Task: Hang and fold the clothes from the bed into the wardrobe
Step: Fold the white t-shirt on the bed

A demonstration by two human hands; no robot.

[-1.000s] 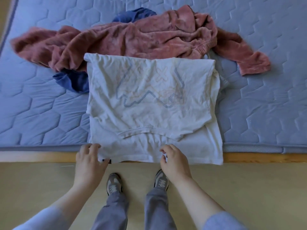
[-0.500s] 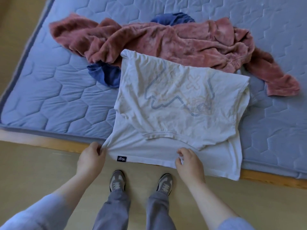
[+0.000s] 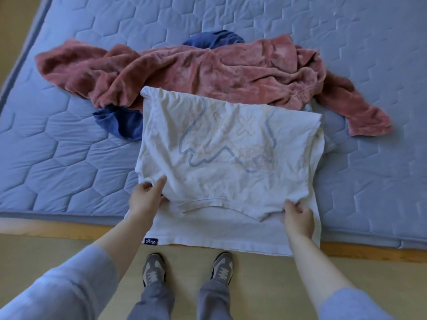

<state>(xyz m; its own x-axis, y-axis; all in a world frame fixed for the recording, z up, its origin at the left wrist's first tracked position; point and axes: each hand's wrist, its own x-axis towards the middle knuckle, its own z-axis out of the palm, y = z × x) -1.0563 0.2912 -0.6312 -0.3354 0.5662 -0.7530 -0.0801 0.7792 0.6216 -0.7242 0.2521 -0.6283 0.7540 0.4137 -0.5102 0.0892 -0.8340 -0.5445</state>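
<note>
Hands on a white cotton T-shirt (image 3: 226, 144) with a faint line print, on a blue quilted mattress (image 3: 57, 158)
The left hand (image 3: 145, 199) pinches the near left corner of the shirt's folded-over top layer, thumb on top — the right hand (image 3: 298, 218) grips the near right corner with curled fingers. The shirt lies flat at the bed's near edge, its hem hanging over the side. Behind it lie a crumpled fuzzy pink sweater (image 3: 208, 72) and a dark blue garment (image 3: 124, 125) partly under the pink one

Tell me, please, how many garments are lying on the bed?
3: white T-shirt nearest; pink fleece behind it; blue garment under the fleece, mostly covered. Others may be hidden.
</note>
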